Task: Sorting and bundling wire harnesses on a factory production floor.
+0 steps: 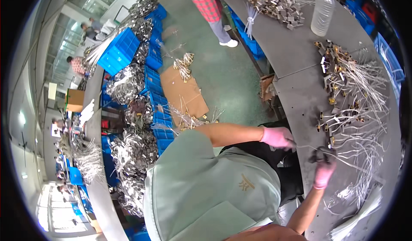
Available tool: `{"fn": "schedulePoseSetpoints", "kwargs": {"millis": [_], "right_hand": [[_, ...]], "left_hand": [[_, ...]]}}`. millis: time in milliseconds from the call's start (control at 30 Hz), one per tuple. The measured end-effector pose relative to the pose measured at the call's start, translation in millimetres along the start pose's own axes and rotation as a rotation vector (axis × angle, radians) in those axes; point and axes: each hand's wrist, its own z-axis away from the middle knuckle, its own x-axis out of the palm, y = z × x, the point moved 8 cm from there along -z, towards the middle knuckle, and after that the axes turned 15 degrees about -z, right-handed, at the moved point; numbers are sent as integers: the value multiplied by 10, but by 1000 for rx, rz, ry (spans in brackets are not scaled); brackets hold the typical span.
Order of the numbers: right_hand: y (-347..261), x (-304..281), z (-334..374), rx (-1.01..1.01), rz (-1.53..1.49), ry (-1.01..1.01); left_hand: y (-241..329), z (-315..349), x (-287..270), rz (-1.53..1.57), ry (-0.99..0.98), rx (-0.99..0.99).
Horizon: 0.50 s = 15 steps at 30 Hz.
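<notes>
Right of centre, the left hand (278, 138) pinches a wire (305, 146), probably steadying it for the right hand (325, 166), whose grip I can't tell; the pile (358, 93) lies handy.

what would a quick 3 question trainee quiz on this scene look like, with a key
1. Fill in: a thin strand runs between the left hand and the right hand, both gloved in ____.
2. True or false: the clear bottle stands on the grey table.
3. Which flat thing lies on the green floor? a) a wooden pallet b) brown cardboard c) a red tray

Key: 1. pink; 2. true; 3. b
</notes>
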Motion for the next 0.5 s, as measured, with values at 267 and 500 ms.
{"fn": "schedulePoseSetpoints", "kwargs": {"millis": [267,500], "right_hand": [[-217,54,-417,-23,-101,-34],[86,605,-257,100,-7,-87]], "left_hand": [[-18,51,-45,837,-68,-173],[-268,-34,40,711,363,-546]]}}
